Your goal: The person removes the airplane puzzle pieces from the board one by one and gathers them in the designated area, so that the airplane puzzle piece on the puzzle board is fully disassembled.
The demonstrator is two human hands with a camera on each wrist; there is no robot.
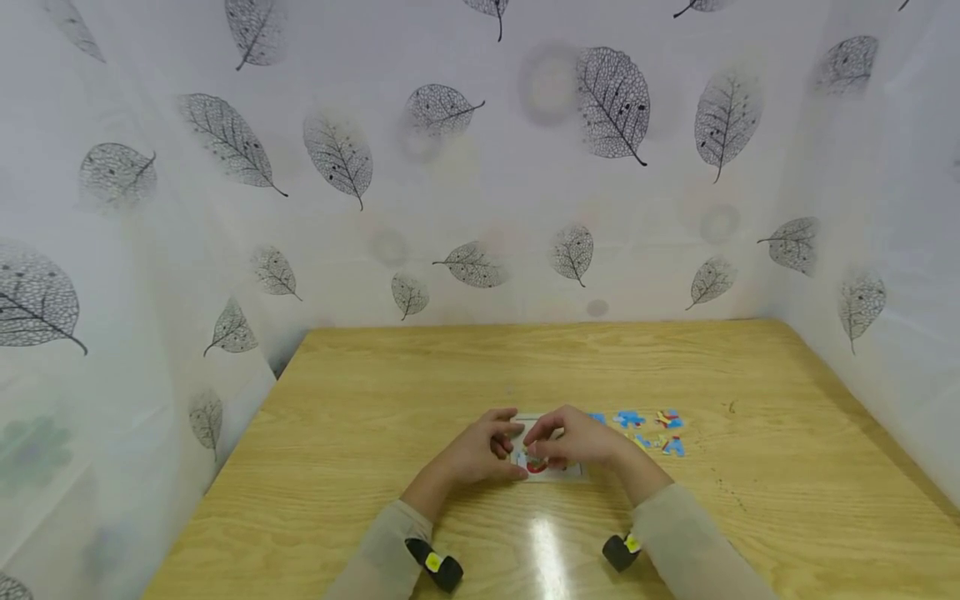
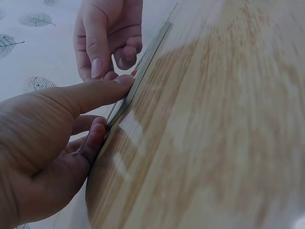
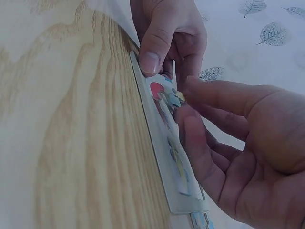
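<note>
A pale, flat puzzle board [image 1: 573,478] lies on the table between both hands, with red, blue and yellow printed parts on it. My left hand [image 1: 480,450] holds the board's left end, its thumb on the near corner and its other fingers bent at the side. My right hand [image 1: 581,437] is over the middle of the board. Between thumb and forefinger it pinches a small blue-and-yellow puzzle piece [image 3: 176,98], seen in the right wrist view just above the board's surface. The right hand covers much of the board in the head view.
Several loose puzzle pieces [image 1: 628,418], blue, yellow and red, lie on the wooden table [image 1: 390,375] right of the board. A leaf-patterned curtain [image 1: 480,183] encloses the table at the back and sides.
</note>
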